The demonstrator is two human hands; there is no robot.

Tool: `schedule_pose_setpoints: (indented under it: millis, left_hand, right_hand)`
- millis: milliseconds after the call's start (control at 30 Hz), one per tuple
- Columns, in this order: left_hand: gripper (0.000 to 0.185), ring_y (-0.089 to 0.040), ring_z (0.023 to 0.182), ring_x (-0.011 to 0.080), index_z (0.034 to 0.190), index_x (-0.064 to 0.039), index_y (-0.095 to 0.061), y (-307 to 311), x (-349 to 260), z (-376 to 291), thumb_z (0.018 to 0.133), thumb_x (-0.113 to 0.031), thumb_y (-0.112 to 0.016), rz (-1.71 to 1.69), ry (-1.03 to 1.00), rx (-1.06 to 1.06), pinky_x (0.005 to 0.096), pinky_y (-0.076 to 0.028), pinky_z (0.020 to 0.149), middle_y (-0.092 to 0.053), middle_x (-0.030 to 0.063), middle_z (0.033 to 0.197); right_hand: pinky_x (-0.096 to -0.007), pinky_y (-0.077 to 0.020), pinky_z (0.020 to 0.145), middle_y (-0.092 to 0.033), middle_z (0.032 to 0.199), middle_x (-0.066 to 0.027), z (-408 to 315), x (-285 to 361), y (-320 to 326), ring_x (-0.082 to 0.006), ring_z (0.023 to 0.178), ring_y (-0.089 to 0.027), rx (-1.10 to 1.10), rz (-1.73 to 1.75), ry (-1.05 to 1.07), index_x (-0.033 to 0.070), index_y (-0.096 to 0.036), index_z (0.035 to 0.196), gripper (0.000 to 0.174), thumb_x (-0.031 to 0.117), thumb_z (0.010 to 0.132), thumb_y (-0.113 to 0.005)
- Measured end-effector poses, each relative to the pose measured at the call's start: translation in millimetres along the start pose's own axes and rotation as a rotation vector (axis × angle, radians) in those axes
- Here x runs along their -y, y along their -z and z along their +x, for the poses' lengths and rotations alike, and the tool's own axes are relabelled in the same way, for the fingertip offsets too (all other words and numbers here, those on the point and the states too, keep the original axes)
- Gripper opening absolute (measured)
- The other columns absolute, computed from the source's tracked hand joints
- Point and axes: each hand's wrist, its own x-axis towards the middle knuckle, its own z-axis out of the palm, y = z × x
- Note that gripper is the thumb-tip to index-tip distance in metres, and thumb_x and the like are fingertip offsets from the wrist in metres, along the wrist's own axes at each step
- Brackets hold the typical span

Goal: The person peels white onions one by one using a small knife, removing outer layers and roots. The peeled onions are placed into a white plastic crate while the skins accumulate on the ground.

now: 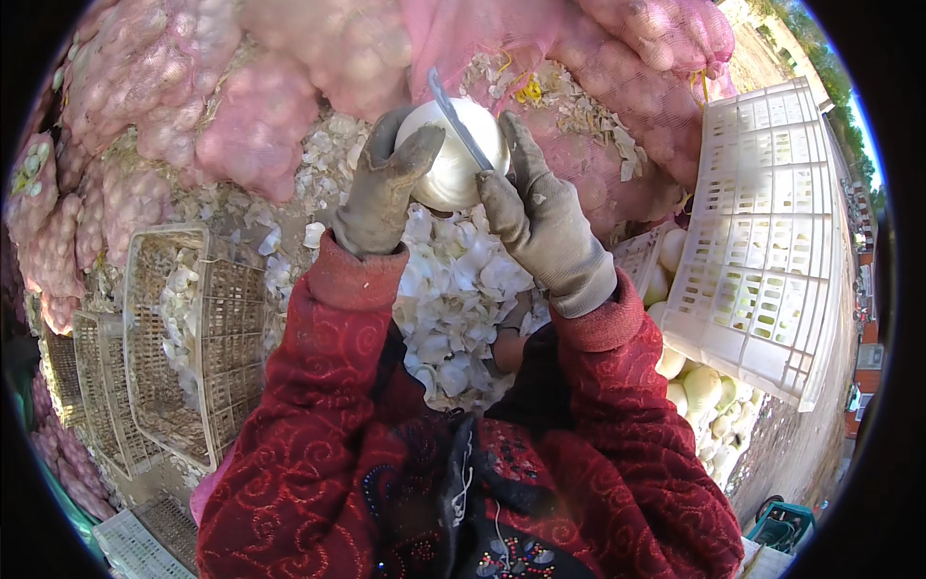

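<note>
A large white onion (439,174) with a smooth, shiny surface is in my gloved left hand (380,184), its thumb lying over the onion's near left side. My right hand (546,217), in a grey work glove, grips a knife (457,121) whose handle is hidden by the fingers. The narrow blade slants up and left across the front of the onion; whether it touches the skin I cannot tell. The right fingers lie close along the onion's right side. Below both hands is a heap of loose white onion skins (456,289).
Pink mesh sacks of onions (253,123) are piled ahead and to the left. A dirty plastic crate (231,326) holding some skins stands at left. On the right, a white crate (752,239) leans over onions (702,391). Loose skins litter the ground.
</note>
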Motion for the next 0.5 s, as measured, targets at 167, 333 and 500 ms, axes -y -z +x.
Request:
schedule_pose_setpoints:
  millis: [167,333,500]
  left_hand:
    - [0.045,-0.056,0.089,0.0156,0.112,0.000,-0.055,5,1,1,0.080,-0.029,-0.067,0.133,-0.072,0.052,0.0300,-0.048,0.078,-0.058,0.0077,0.099]
    - [0.051,-0.058,0.091,0.0216,0.116,0.001,-0.051,12,2,6,0.077,-0.027,-0.068,0.323,-0.258,0.075,0.0337,-0.049,0.078,-0.056,0.0126,0.106]
    - [0.055,-0.059,0.093,0.0248,0.118,0.002,-0.049,16,3,7,0.074,-0.025,-0.068,0.427,-0.346,0.097,0.0355,-0.050,0.080,-0.056,0.0159,0.108]
  right_hand:
    - [-0.0316,-0.0505,0.076,-0.063,0.096,-0.0287,-1,-2,0,-0.0236,0.094,-0.067,-0.051,0.000,0.059,-0.005,-0.036,0.137,0.059,0.026,0.092,-0.059]
    - [-0.0227,-0.0430,0.088,-0.058,0.118,-0.0048,-4,6,-7,-0.0086,0.100,-0.051,-0.071,0.428,0.046,-0.004,-0.037,0.138,0.050,0.019,0.097,-0.052]
    - [-0.0211,-0.0444,0.082,-0.058,0.117,-0.0045,-6,0,-7,-0.0068,0.094,-0.053,-0.096,0.219,0.051,-0.002,-0.039,0.137,0.046,0.017,0.097,-0.050]
